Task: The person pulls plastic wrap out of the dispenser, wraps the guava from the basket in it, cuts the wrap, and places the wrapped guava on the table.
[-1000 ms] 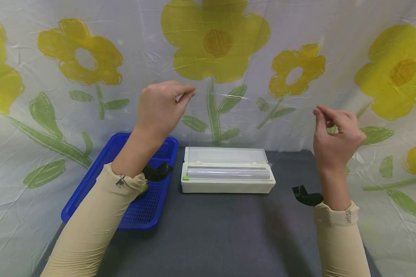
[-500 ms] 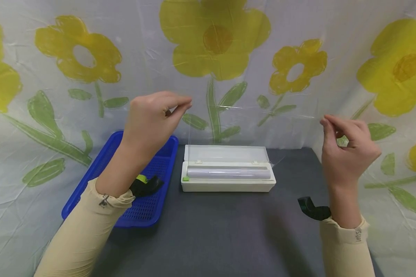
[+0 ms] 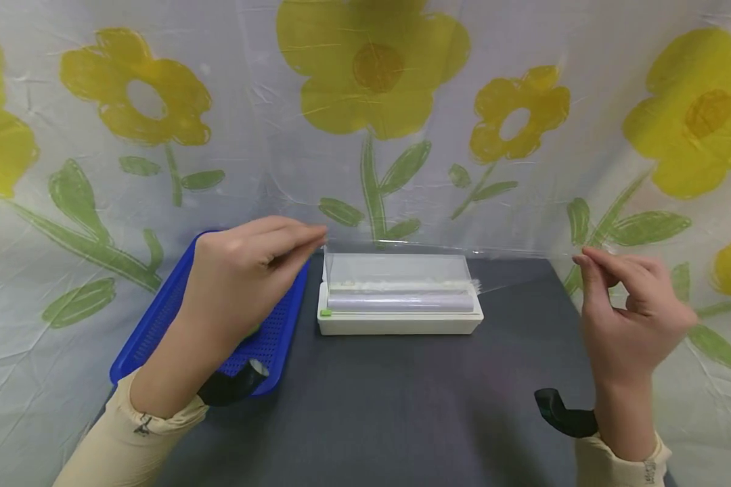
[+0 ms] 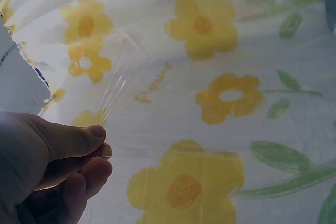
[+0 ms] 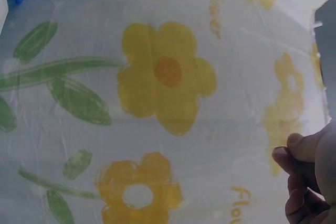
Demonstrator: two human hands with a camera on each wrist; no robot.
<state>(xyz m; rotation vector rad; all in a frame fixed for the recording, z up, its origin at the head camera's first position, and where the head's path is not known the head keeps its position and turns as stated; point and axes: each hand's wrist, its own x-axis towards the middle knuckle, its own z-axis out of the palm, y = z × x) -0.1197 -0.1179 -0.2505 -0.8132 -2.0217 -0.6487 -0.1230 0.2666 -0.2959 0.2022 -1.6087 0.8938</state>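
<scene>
A clear sheet of plastic wrap [image 3: 438, 247] is stretched between both hands, its upper edge showing as a faint shiny line. My left hand [image 3: 250, 270] pinches one corner between thumb and fingertips, above the blue basket. On the far right, my right hand [image 3: 636, 311] pinches the opposite corner. In the left wrist view, creases fan out in the wrap from the left hand [image 4: 68, 166]; the right wrist view shows the right hand [image 5: 307, 174] with thumb and finger together. Behind the wrap, a white dispenser box [image 3: 402, 326] stands with its lid raised and a wrap roll [image 3: 402, 302] inside.
A blue perforated basket [image 3: 158, 338] lies at the left, partly hidden by the left arm, with something green inside. A dark grey cloth [image 3: 390, 406] covers the table. A flower-printed curtain [image 3: 244, 81] hangs behind and at both sides.
Both hands have come down and a little farther apart, bringing the wrap's stretched edge from well above the box to about the height of its raised lid.
</scene>
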